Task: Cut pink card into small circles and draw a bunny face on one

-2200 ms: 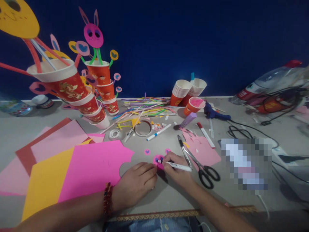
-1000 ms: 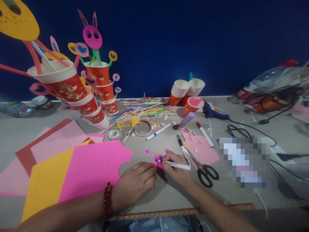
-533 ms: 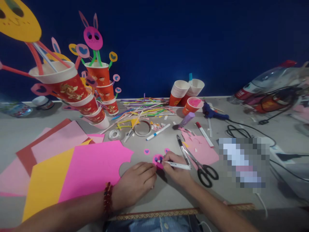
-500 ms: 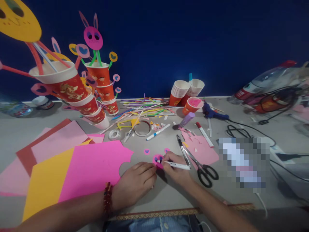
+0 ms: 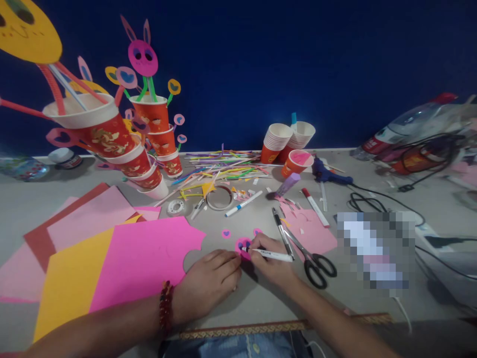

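Note:
My right hand [image 5: 274, 261] is closed round a white marker [image 5: 276, 255]. The marker's dark tip rests on a small bright pink paper circle [image 5: 243, 244] with purple-blue eye shapes drawn on it. My left hand [image 5: 214, 276] lies to the left, its curled fingertips pinning the circle's edge against the table. Part of the circle is hidden by my fingers. Just beyond it lie two small pink discs with blue hearts, a left disc [image 5: 226, 233] and a right disc [image 5: 257, 232] close to my right fingers.
Pink card [image 5: 149, 258] and yellow card [image 5: 74, 273] spread at left, below decorated cup stacks [image 5: 149, 112]. Black-handled scissors [image 5: 316, 268] and a pen [image 5: 282, 231] lie at right. Tape [image 5: 219, 198], straws [image 5: 223, 166], paper cups [image 5: 276, 144] and a glue gun [image 5: 328, 173] sit farther back.
Both hands hold nearly the same pose, with the marker tip still on the pink circle. The whole view has shifted very slightly.

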A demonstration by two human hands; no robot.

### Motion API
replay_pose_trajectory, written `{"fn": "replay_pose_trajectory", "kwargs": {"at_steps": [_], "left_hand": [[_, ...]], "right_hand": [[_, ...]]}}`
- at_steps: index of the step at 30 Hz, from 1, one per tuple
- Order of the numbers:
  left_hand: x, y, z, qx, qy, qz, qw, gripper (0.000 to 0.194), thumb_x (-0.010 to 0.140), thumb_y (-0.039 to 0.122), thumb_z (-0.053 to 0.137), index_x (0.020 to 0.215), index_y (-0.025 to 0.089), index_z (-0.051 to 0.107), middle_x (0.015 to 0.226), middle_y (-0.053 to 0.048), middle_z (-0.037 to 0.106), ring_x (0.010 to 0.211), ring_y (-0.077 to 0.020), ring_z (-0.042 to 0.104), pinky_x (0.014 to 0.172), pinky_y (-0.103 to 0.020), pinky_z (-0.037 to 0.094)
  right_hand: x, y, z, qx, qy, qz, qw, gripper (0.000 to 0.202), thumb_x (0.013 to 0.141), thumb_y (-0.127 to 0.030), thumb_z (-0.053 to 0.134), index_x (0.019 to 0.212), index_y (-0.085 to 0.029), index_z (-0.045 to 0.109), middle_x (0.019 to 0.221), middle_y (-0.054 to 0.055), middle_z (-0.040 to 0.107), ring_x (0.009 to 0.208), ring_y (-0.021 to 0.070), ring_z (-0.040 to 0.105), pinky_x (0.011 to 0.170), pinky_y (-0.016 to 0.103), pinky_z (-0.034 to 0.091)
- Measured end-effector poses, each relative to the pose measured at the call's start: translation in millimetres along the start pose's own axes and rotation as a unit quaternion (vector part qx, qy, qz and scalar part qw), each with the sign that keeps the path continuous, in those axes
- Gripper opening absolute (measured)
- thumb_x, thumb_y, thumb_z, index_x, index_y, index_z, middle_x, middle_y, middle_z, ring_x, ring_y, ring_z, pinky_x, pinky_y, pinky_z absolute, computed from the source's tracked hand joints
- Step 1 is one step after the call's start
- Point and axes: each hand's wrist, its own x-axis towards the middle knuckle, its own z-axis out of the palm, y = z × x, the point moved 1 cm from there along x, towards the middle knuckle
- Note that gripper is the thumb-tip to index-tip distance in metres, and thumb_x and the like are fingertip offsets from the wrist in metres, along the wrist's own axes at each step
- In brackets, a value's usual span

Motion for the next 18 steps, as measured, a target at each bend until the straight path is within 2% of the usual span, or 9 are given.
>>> {"fn": "replay_pose_trajectory", "kwargs": {"at_steps": [18], "left_hand": [[-1.4,-0.2,3.1,0.000,0.002,0.003,1.000,0.023,0.097,0.025,0.054,0.115,0.012,0.061,0.129,-0.011,0.061,0.123,-0.0249,0.052,0.106,-0.040,0.043]], "right_hand": [[-0.2,1.2,0.6,0.004,0.001,-0.004,1.000,0.015,0.077,-0.018,0.050,0.063,-0.022,0.052,0.056,-0.003,0.053,0.053,0.0129,0.051,0.053,0.024,0.038]]}}
